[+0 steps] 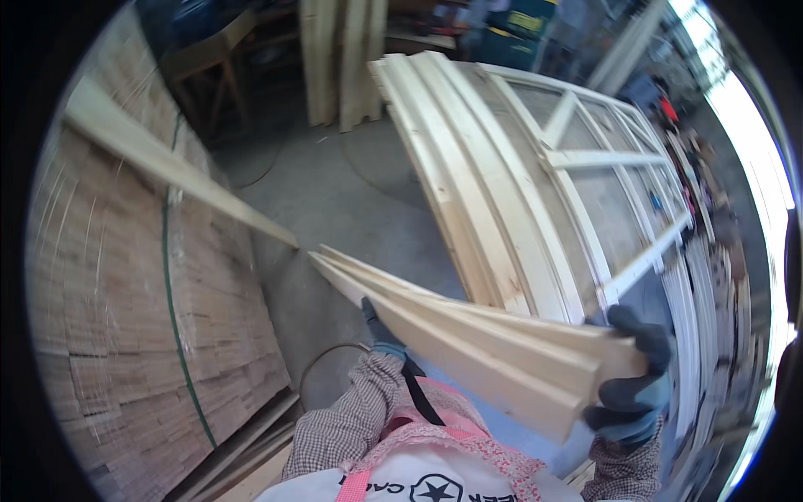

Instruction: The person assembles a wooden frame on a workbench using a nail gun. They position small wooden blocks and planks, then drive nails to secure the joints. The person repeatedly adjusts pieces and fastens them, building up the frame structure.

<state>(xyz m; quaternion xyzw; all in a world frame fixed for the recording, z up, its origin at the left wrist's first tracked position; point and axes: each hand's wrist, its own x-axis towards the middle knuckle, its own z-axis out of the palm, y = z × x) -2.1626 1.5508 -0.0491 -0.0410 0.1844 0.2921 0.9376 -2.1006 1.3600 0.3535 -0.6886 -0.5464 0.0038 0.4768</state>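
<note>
A small bundle of pale wooden boards [477, 345] lies across in front of my body, slanting from upper left to lower right. My right hand [631, 376], in a dark and light-blue glove, wraps its fingers around the boards' right end. Toward their other end, my left hand [383, 330] in a similar glove holds them from the near side. Its thumb points up against the wood, while its other fingers are mostly hidden. Just beyond the bundle lies a row of long pale boards with stepped faces [460, 167].
A white braced wooden frame [569, 159] lies right of the row. On the left rises a big stack of wood pieces [109, 293] with a green strap [171, 309]. A single long board [176, 171] juts from the stack's side. Upright boards [339, 67] stand at the back.
</note>
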